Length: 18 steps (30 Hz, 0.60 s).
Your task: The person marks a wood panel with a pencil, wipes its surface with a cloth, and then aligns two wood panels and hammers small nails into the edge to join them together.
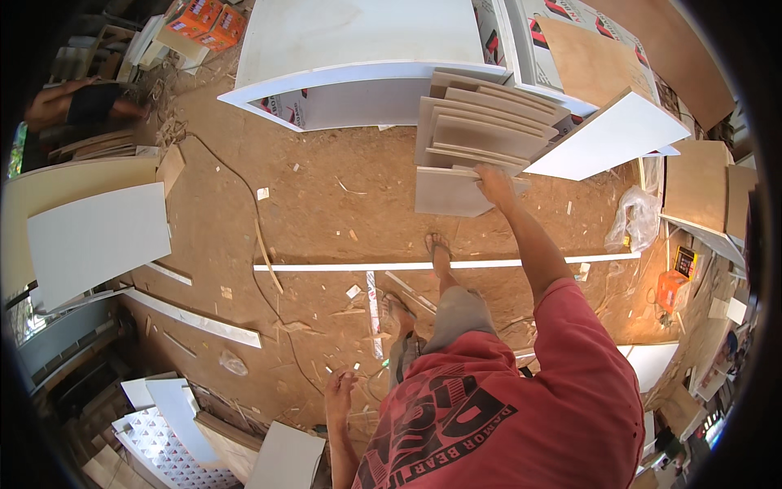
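Note:
A stack of grey-brown boards (481,134) leans, overlapping, against a white cabinet carcass (358,77) ahead of me. My right hand (495,186) reaches out to the frontmost board (452,194), its fingers closed over the top edge. That board stands nearest to me, tilted against the others. Low and close to my body is my left hand (340,393), away from the boards. Its fingers are bent together, and a small whitish spot shows at the fingertips, too small to name.
A white panel (607,138) leans right of the stack. On the dirt floor, a long white strip (448,266) lies across my feet, and a dark cable (244,183) winds at left. Clear plastic wrap (635,218) lies at right. Another person (90,106) is at far left.

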{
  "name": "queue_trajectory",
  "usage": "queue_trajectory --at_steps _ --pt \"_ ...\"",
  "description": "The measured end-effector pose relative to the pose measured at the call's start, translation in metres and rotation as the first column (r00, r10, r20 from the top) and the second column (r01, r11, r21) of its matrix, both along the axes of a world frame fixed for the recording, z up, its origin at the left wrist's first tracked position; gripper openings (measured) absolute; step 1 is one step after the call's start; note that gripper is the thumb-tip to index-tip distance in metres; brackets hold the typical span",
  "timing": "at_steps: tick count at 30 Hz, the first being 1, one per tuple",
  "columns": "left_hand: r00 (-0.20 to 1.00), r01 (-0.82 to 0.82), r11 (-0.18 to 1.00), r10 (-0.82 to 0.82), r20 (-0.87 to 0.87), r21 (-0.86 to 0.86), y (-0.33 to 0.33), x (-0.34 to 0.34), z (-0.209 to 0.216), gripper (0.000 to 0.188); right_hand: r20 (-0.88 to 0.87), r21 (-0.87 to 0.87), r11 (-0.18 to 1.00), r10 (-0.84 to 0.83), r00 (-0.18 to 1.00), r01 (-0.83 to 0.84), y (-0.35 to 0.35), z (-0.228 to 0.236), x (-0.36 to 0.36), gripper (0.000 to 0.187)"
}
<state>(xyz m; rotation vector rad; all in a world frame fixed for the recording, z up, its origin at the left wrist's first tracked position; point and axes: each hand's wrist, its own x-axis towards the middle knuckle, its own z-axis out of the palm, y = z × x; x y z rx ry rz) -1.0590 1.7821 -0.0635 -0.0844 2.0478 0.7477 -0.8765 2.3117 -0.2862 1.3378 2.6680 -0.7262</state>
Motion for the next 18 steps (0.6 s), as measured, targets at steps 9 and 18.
queue_trajectory --at_steps 9,18 --pt "0.998 0.009 0.996 -0.003 0.058 -0.093 0.0 -0.004 -0.015 0.033 0.141 0.01 0.996 -0.091 0.986 0.091 0.02 -0.005 -0.023 0.03" --pt "0.999 0.035 0.999 -0.035 -0.02 -0.033 0.027 -0.022 -0.008 0.032 -0.24 0.164 0.976 -0.101 0.966 0.142 0.005 0.029 -0.015 0.038"
